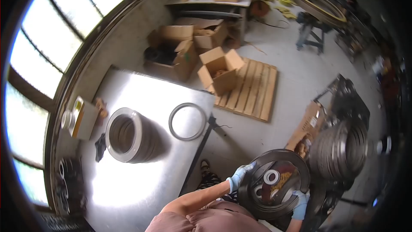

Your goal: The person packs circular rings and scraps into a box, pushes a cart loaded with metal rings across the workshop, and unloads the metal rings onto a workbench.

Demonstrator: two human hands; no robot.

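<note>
My left hand [241,176] pinches the dark ring [280,156] at ten o'clock, my right hand [301,203] at four. I'd squeeze both sides evenly for steadiness.

I see that the left hand [240,177] and the right hand [301,203] each wear a light blue glove [234,183], reaching the wrist. The shirt [206,220] is of dusty pink colour, with soft folds and a short left sleeve [171,221]. I notice also dark trousers [209,181] with whitish pattern, and a dark shoe [204,163].
</note>
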